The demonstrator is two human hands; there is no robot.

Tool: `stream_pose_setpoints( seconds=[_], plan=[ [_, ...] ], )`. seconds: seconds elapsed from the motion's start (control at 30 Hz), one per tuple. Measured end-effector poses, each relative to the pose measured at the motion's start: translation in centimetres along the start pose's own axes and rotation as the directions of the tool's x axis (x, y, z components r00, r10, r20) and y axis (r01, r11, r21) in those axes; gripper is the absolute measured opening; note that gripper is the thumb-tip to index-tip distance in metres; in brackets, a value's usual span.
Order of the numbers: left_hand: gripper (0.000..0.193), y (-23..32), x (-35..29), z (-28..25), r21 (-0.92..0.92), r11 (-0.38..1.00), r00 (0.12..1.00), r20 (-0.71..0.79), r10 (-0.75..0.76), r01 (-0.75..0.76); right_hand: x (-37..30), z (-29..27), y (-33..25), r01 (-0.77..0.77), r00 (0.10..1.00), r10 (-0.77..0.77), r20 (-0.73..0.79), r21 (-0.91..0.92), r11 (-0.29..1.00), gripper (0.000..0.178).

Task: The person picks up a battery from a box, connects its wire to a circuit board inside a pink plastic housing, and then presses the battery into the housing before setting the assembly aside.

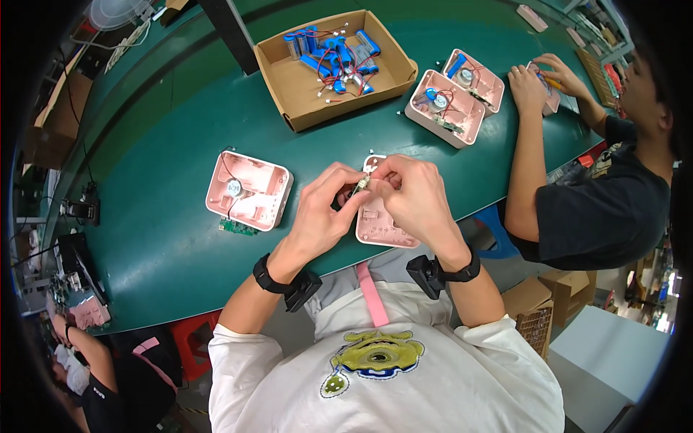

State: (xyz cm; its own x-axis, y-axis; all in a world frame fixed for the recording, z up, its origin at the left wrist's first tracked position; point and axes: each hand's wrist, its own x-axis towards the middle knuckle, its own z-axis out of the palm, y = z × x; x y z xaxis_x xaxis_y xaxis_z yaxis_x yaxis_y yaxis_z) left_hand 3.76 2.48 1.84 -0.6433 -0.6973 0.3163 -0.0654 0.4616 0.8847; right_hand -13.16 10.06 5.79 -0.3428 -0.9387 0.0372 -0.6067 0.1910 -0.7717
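Observation:
My left hand [326, 206] is closed in a pinch on a small circuit board [360, 185]. Against the same board press the fingertips of my right hand [417, 193], also pinched, beside a small white connector [370, 169]. Exactly how the right fingers grip is partly hidden. Beneath both hands lies an open pink plastic housing [381, 229], its upper part covered by my fingers. Left of my left hand rests another pink housing [276, 193] with a round speaker [234, 188] and dark wires inside. A green circuit board [237, 226] sticks out at its near edge.
A cardboard box [307, 112] of blue wired batteries [339, 54] stands at the back of the green table [159, 252]. To its right are two pink housings [473, 135] with speakers and wires. A co-worker [606, 195] handles parts at the right; another person sits lower left.

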Motion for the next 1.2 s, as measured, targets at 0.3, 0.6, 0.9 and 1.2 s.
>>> stream_pose_setpoints(
  seconds=[0.3, 0.6, 0.9, 1.2],
  plan=[
    [0.022, -0.6, -0.6, 0.1, -0.029, 0.994, 0.994, -0.034, -0.107, 0.106, 3.9, -5.4, -2.9, 0.464, 0.861, -0.508, 0.025, -0.448, 0.764, 0.011],
    [0.021, -0.9, -0.2, -0.1, -0.038, 0.996, 0.997, -0.022, -0.078, 0.077, 20.7, -5.2, -2.8, 0.57, 0.707, -0.202, 0.678, -0.377, 0.731, 0.029],
    [0.021, -0.6, -0.5, -0.3, -0.036, 0.993, 0.994, 0.024, -0.111, 0.112, 21.4, -2.6, -1.0, 0.613, 0.657, -0.19, 0.73, -0.37, 0.698, 0.035],
    [0.022, -1.1, -0.4, 0.0, -0.073, 0.993, 0.996, 0.007, -0.09, 0.09, 22.3, -2.2, -1.0, 0.777, 0.589, -0.289, 0.755, -0.431, 0.458, 0.021]
  ],
)
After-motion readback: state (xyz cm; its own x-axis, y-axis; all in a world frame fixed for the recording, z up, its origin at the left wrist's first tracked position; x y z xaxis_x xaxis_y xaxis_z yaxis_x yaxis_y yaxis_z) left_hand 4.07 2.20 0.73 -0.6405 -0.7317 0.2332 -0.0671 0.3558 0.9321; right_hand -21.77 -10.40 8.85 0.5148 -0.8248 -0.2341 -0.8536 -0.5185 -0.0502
